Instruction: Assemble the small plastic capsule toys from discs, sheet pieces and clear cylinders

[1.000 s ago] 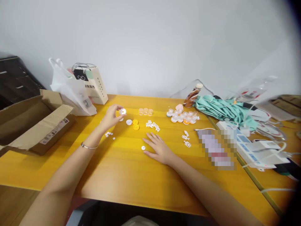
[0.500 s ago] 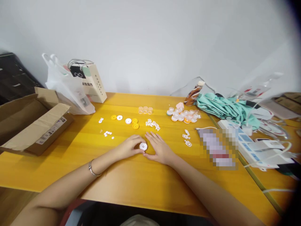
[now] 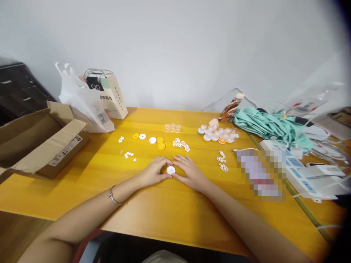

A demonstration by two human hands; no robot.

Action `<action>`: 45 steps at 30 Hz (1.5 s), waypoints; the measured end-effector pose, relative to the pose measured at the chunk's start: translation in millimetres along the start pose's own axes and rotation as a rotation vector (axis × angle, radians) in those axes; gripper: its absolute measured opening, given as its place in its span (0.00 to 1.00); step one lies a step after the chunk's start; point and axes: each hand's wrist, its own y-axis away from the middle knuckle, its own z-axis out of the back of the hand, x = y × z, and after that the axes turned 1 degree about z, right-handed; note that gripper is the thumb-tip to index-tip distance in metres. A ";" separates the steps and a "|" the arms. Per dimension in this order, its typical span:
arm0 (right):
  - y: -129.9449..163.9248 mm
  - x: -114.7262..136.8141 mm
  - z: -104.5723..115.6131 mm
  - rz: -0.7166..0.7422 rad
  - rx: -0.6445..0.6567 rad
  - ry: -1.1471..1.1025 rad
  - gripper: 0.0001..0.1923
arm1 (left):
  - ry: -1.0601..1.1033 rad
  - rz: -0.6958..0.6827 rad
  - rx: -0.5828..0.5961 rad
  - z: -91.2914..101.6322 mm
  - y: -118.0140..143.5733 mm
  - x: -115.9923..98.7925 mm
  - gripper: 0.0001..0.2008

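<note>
A small white round plastic disc (image 3: 171, 170) with a raised centre sits between my two hands, just above the table. My left hand (image 3: 154, 172) grips its left side with thumb and fingertips. From the right, my right hand (image 3: 192, 175) meets it with thumb and index finger, the other fingers stretched forward. Beyond the hands lie white spoked plastic pieces (image 3: 181, 144), yellow round parts (image 3: 161, 146) and a white ring (image 3: 153, 140). Tiny white pieces (image 3: 128, 155) are scattered to the left.
Clear cups (image 3: 172, 128) stand in a row farther back. Clustered clear-topped pieces (image 3: 218, 134) and a brown bottle (image 3: 231, 108) are at back right. More spoked pieces (image 3: 223, 167) lie right of my hands, near a power strip (image 3: 294, 171). A cardboard box (image 3: 64, 153) stands left.
The white disc now shows a different face, with a raised centre. My right thumb and index finger have closed in on it. The view has shifted slightly left.
</note>
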 end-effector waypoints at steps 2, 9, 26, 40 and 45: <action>-0.2 0.8 0.9 0.007 0.003 0.009 0.20 | 0.006 0.002 -0.008 -0.1 1.2 1.5 0.17; 0.4 1.3 0.2 0.030 -0.023 0.037 0.20 | 0.029 0.035 -0.060 -3.1 5.8 1.5 0.16; -1.7 3.3 0.7 -0.026 -0.056 -0.010 0.14 | -0.512 0.544 0.088 175.1 49.4 77.3 0.08; -1.6 1.3 -1.4 -0.037 -0.101 -0.007 0.13 | -0.354 0.605 0.165 162.0 43.5 74.7 0.11; -1.9 1.7 -1.0 -0.025 -0.107 -0.002 0.14 | -0.406 0.625 0.099 156.7 41.6 77.8 0.10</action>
